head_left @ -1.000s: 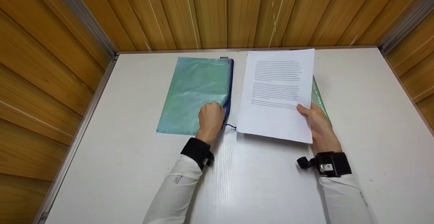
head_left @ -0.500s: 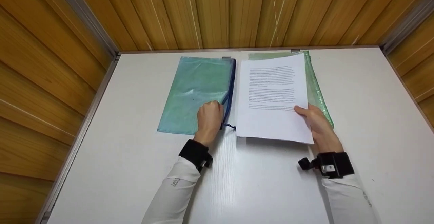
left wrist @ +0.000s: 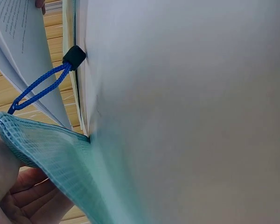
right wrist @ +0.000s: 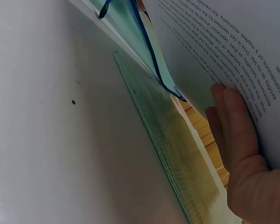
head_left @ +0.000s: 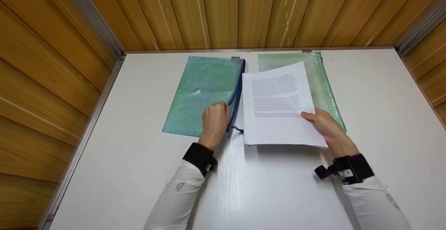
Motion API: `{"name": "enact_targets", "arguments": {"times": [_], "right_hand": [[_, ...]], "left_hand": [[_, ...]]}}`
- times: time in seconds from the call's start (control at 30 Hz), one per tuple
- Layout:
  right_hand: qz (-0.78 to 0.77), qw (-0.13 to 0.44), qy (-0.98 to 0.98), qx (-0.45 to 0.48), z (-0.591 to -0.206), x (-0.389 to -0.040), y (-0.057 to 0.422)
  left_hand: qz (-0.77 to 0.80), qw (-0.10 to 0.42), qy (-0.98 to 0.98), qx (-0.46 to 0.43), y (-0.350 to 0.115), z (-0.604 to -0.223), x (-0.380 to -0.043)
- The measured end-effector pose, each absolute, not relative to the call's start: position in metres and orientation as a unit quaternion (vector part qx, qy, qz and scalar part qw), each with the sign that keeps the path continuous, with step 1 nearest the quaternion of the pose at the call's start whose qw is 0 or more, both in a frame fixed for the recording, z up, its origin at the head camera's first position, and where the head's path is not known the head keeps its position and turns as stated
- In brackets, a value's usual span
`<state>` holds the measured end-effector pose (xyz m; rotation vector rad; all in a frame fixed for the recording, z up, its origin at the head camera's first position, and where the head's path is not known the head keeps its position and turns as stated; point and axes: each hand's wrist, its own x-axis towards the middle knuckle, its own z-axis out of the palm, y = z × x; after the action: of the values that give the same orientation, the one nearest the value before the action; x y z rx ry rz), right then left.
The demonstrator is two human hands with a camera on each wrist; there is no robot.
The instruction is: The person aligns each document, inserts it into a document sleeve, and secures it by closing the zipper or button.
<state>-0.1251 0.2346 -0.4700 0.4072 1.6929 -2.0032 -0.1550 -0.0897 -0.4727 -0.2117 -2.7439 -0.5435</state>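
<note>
A blue-green zipper pouch point(head_left: 202, 83) with a dark blue zipper edge lies at the left of the table. My left hand point(head_left: 214, 122) grips its lower right corner, lifting the edge; in the left wrist view the mesh corner point(left wrist: 42, 135) is raised between thumb and fingers. A blue cord loop point(left wrist: 42, 86) with a black end hangs from that corner. My right hand point(head_left: 327, 129) holds several printed paper sheets point(head_left: 278, 129) by their right edge, thumb on top and fingers beneath. The sheets are tilted above the table, their left edge beside the pouch's zipper side.
A pale green zipper pouch point(head_left: 322, 94) lies at the right, partly covered by the sheets. The white table point(head_left: 115, 153) meets wood-panelled walls point(head_left: 223, 14) at the back and sides.
The right hand has brought the sheets nearer to me, their top edge dropping and more of the green pouch showing. The left hand keeps its grip on the blue-green pouch, almost unmoved.
</note>
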Motion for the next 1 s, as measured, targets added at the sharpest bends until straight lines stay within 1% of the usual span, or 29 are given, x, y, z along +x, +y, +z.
{"name": "enact_targets", "arguments": {"times": [0.17,0.37,0.67,1.0], "right_hand": [[-0.739,0.265,0.604,0.141,-0.467,-0.127,0.233],[-0.752,0.276,0.581,0.141,-0.468,-0.129,0.231],[-0.763,0.265,0.572,0.143,-0.469,-0.135,0.225],[-0.792,0.24,0.541,0.15,-0.469,-0.141,0.212]], "left_hand": [[-0.189,0.171,-0.964,-0.079,-0.09,-0.472,-0.155],[-0.191,0.15,-0.966,-0.084,-0.091,-0.471,-0.153],[-0.203,0.147,-0.964,-0.092,-0.092,-0.471,-0.151],[-0.214,0.128,-0.963,-0.099,-0.094,-0.471,-0.15]]}}
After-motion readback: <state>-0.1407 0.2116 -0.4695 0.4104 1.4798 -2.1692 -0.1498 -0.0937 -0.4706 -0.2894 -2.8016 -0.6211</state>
